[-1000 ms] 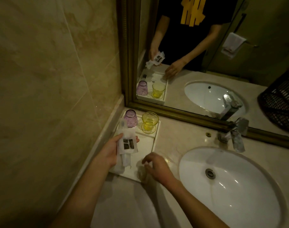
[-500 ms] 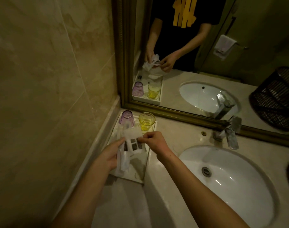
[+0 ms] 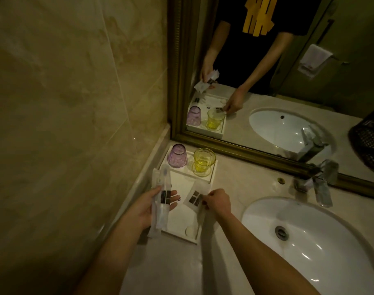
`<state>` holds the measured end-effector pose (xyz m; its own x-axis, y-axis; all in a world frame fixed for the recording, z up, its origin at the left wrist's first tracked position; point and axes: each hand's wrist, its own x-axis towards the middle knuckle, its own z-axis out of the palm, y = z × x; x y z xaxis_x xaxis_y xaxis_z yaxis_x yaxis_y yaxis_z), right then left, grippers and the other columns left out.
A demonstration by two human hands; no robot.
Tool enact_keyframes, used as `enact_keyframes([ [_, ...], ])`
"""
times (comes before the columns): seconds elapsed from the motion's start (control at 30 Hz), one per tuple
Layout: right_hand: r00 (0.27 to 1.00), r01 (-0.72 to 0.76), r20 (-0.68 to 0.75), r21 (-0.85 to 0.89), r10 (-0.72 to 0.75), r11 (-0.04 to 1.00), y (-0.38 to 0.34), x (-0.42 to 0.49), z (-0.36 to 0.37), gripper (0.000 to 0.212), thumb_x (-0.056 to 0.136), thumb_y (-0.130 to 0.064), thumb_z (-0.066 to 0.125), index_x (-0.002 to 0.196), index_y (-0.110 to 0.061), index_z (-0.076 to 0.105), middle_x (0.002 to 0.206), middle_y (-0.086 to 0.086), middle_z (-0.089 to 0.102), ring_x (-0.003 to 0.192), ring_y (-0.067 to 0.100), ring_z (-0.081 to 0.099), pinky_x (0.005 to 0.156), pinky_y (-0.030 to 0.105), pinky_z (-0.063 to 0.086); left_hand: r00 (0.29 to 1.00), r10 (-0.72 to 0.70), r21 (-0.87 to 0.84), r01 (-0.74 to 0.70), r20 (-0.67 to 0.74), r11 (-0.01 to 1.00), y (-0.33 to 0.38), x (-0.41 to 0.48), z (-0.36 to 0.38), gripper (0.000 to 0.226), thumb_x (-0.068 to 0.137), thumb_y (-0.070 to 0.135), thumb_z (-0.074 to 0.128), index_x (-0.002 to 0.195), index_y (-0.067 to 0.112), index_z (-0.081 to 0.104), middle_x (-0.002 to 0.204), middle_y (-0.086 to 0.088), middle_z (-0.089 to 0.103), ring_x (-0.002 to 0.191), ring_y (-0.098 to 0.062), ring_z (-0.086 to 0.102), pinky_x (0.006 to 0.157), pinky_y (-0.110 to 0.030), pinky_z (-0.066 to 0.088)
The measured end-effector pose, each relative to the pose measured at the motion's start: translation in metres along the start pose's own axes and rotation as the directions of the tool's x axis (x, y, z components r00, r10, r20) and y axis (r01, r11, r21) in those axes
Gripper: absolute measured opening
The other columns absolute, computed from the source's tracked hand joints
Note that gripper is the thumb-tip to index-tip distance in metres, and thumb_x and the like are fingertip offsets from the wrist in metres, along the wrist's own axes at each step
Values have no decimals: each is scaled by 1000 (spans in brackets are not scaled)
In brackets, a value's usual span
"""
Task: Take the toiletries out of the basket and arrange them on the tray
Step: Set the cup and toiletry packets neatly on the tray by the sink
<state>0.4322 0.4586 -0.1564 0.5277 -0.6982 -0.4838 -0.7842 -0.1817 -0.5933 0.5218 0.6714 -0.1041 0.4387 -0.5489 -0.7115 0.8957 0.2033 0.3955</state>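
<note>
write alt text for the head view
Over a white tray beside a sink, the left hand holds a wrapped toothbrush while the right hand lays a small sachet down. A purple cup and yellow cup stand at the tray's far end.

Dim yellowish light, soft focus throughout, glare on the sink basin (image 3: 322, 250) at lower right, edges bowed by wide-angle distortion.

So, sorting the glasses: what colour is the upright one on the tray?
Yellow: the upright glass beside the upside-down purple glass, clearest in the head view.
</note>
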Motion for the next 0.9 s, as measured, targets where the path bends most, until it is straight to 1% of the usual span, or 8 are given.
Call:
enact_keyframes([
  [0.17, 980, 165, -26, -456, -199, 875, -8, -3, 4, 32, 93, -33, 59, 118, -13, 63, 110, 10, 71, 101, 32, 71, 81, 39, 56, 999, -25, -11, 25, 33, 1000, -4, 3, 3, 40, 100, 16, 47, 131, -8, 54, 125, -32, 63, 120, -43, 59, 89, -48, 53],
  [0.23, 968, 204, -23, -498, -248, 843, -10, -3, 1, 33, 95, -33, 59, 121, -13, 58, 112, 11, 69, 102, 34, 69, 80, 39, 54, 998, -33, -7, 33, 50, 999, -4, 5, 4, 39, 101, 16, 45, 130, -9, 55, 122, -30, 64, 115, -42, 62, 86, -48, 58],
  [0.3, 948, 269, -55, -384, -313, 883, -14, -4, -2, 26, 95, -33, 64, 110, -12, 60, 100, 10, 69, 91, 31, 69, 76, 38, 53, 997, -40, 3, 40, 61, 999, -4, 9, 5, 37, 102, 16, 45, 126, -8, 57, 121, -29, 66, 109, -40, 65, 78, -45, 63],
  [0.43, 893, 449, -51, 67, -447, 891, -39, -20, -10, 23, 92, -28, 72, 77, -12, 64, 67, -1, 61, 60, 7, 54, 60, 23, 43, 996, -66, 49, 63, 54, 997, -7, 18, 8, 37, 102, 19, 48, 109, -10, 70, 109, -28, 74, 96, -35, 75, 75, -43, 62],
  [0.53, 920, 327, 94, 348, -380, 879, -69, -34, -19, 27, 93, -32, 73, 95, -5, 76, 91, 15, 74, 77, 12, 60, 70, 28, 46, 993, -91, 103, 84, 68, 991, -12, 23, 12, 39, 101, 20, 48, 108, -9, 72, 111, -26, 74, 100, -34, 74, 76, -42, 63],
  [0.67, 909, 136, 330, 340, -254, 930, -85, -35, -34, 38, 93, -31, 73, 117, -2, 74, 92, 0, 68, 79, 8, 56, 65, 23, 41, 990, -94, 134, 80, 103, 988, -17, 20, 16, 37, 96, 18, 55, 119, -8, 67, 123, -27, 69, 111, -37, 69, 77, -44, 62],
  [0.77, 896, 34, 411, 312, -167, 950, -80, -31, -35, 43, 92, -31, 75, 123, -1, 71, 107, 7, 67, 87, 13, 57, 68, 25, 42, 990, -83, 175, 61, 119, 983, -18, 11, 18, 45, 86, 20, 62, 122, -6, 66, 127, -25, 67, 116, -36, 67, 80, -45, 61],
  [0.9, 852, -43, 492, 405, -178, 913, -73, -33, -28, 18, 89, -20, 77, 103, -8, 73, 98, 8, 66, 92, 21, 55, 79, 34, 40, 994, -73, 148, 61, 78, 987, -19, 2, 11, 48, 91, 20, 61, 132, -6, 56, 130, -27, 65, 120, -39, 64, 84, -49, 60],
])
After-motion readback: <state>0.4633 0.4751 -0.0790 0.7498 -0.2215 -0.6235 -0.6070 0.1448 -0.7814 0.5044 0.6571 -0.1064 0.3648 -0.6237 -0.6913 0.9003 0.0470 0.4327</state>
